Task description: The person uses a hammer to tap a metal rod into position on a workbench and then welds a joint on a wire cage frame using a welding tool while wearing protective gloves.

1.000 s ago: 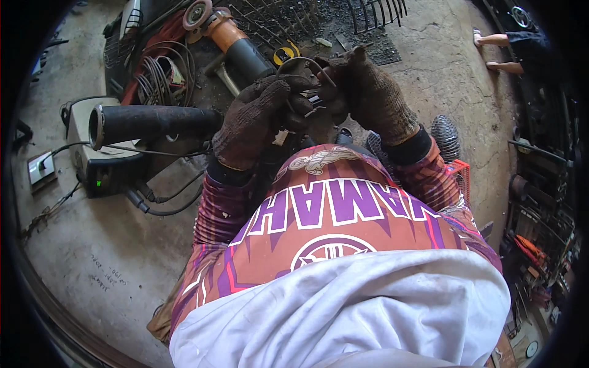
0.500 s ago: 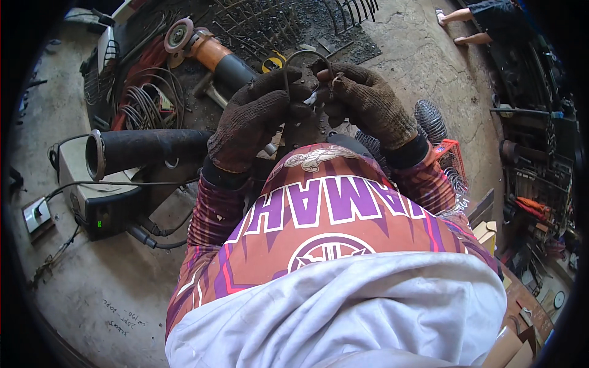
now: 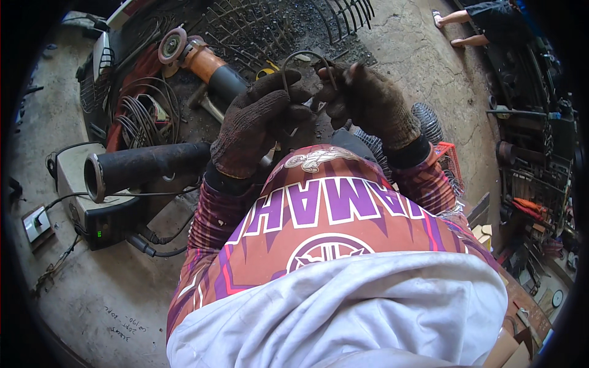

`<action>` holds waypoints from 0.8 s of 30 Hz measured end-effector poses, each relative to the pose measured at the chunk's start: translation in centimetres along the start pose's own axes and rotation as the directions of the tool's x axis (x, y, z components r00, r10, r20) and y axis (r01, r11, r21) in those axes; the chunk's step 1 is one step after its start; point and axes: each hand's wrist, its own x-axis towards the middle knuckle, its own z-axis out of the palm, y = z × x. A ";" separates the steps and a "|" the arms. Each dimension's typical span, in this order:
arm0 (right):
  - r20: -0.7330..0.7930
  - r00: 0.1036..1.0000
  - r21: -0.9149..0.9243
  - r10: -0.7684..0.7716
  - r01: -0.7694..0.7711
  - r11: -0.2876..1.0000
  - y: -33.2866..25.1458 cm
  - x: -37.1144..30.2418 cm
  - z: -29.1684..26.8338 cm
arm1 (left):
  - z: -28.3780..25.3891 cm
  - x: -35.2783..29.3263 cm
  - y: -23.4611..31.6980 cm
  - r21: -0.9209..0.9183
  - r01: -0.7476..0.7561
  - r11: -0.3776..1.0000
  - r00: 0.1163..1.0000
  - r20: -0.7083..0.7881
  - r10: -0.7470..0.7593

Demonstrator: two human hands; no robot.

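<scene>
A thin, dark metal rod bent into an arch [image 3: 308,53] spans the space between my gloved hands. My left hand [image 3: 261,116], in a brown knit glove, has its fingers closed on the rod's left leg. My right hand [image 3: 371,104], gloved alike, holds the other leg near its end; one of its upper fingers is lifted and smeared by motion. The fingertips nearly meet below the arch, and whatever lies between them is too dark to make out.
An angle grinder [image 3: 199,61] with an orange body and a hammer [image 3: 208,104] lie beyond my left hand. Metal grates [image 3: 251,27] lie at the far side. A dark pipe [image 3: 147,165] rests over a welding machine [image 3: 101,208] at left. Metal coils [image 3: 427,121] stand at right; a person's legs [image 3: 457,30] show far right.
An upper finger of my right hand has lifted and blurred. The arched rod stays between my hands, and the whole view has shifted slightly.
</scene>
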 end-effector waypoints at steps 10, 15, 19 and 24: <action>0.182 0.937 0.145 0.299 -0.326 0.934 -4.4 5.0 -7.2 | 3.9 5.9 -0.7 -0.043 -0.122 0.992 0.988 -0.103 0.118; 0.261 0.913 0.161 0.313 -0.361 0.919 -5.0 8.6 -12.1 | 7.3 9.6 -2.0 -0.022 -0.113 0.993 0.969 -0.222 0.105; 0.303 0.905 0.186 0.299 -0.364 0.913 -5.4 10.4 -14.4 | 9.3 12.1 -2.4 0.019 -0.112 0.994 0.954 -0.276 0.112; 0.281 0.919 0.217 0.276 -0.341 0.915 -5.6 11.4 -15.8 | 10.9 14.3 -1.4 0.157 -0.088 0.984 0.935 -0.329 0.136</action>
